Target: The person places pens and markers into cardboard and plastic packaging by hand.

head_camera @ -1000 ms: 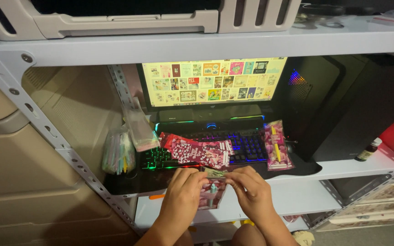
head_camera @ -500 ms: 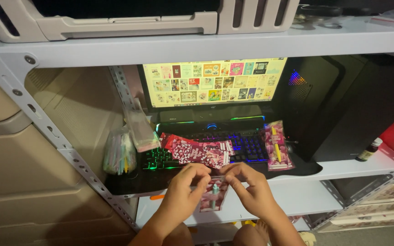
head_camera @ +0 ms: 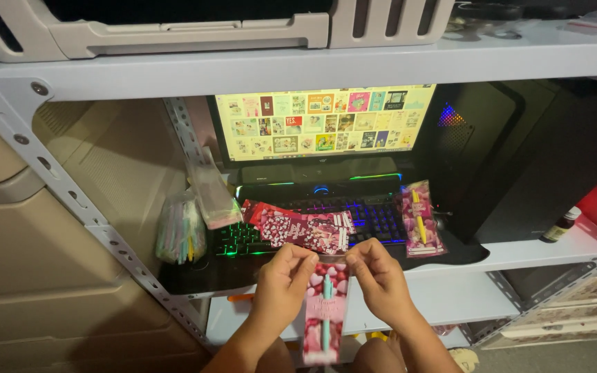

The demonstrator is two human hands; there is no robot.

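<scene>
Head view: both hands pinch the top edge of a long pink heart-printed card sleeved in clear plastic with a teal pen (head_camera: 325,314) on it.

Left hand (head_camera: 281,287) and right hand (head_camera: 381,283) are each closed narrow on an upper corner, thumb against forefinger, so the pack hangs straight down between them and below the wrists. It looks light and thin, stiff enough along the card to hang flat, though the glossy film is probably slippery and would crease if squeezed; the top corners, or the card edges beside the pen, seem the safest places to grip. Just beyond the fingertips lies a fan of similar red and pink cards (head_camera: 298,228) on a backlit keyboard (head_camera: 374,221); further right of the right hand rests another pink pack holding a yellow pen (head_camera: 419,220).
</scene>
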